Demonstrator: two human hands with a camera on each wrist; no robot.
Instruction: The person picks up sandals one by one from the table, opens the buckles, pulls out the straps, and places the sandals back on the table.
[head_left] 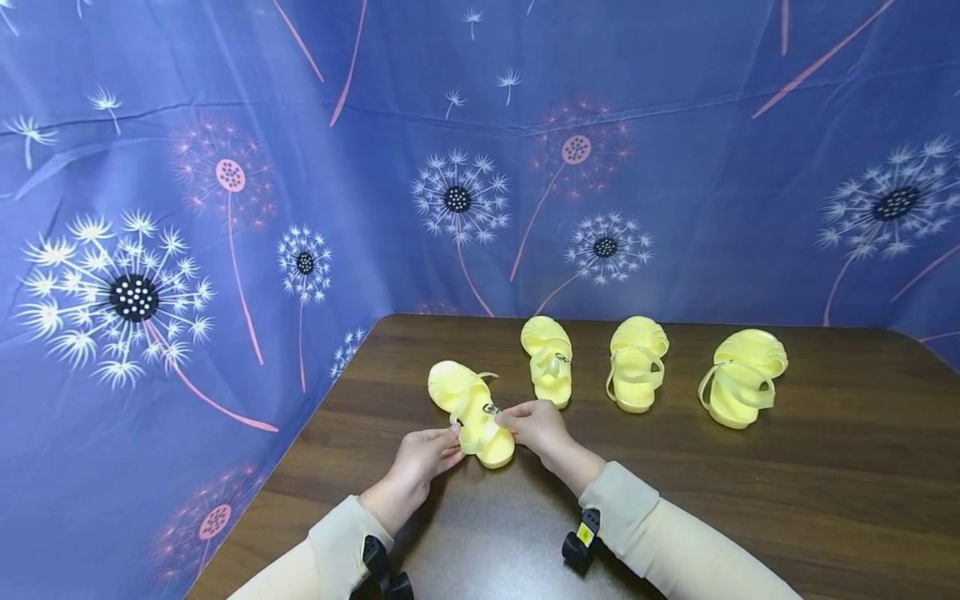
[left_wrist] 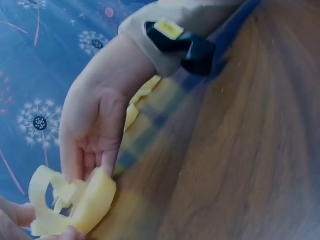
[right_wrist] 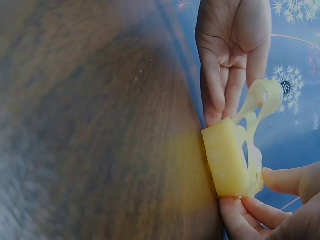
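Note:
A pale yellow sandal (head_left: 476, 421) with a buckled strap lies angled on the table, its toe pointing away to the left and its heel nearest me. My left hand (head_left: 420, 467) grips its left side, with the thumb at the strap and fingers low by the sole. On the opposite side, my right hand (head_left: 536, 427) pinches the sandal near the buckle. In the right wrist view, the right hand's thumb (right_wrist: 285, 181) touches the strap while its fingers reach under the sole. The heel end of the sandal (left_wrist: 101, 197) faces the left wrist view.
Three more yellow sandals stand in a row to the right: one (head_left: 551, 367) just behind my right hand, a second (head_left: 636, 385), and a third (head_left: 731, 408) farthest right. The brown wooden table (head_left: 840, 492) meets a blue dandelion-patterned cloth (head_left: 675, 167) behind and at left.

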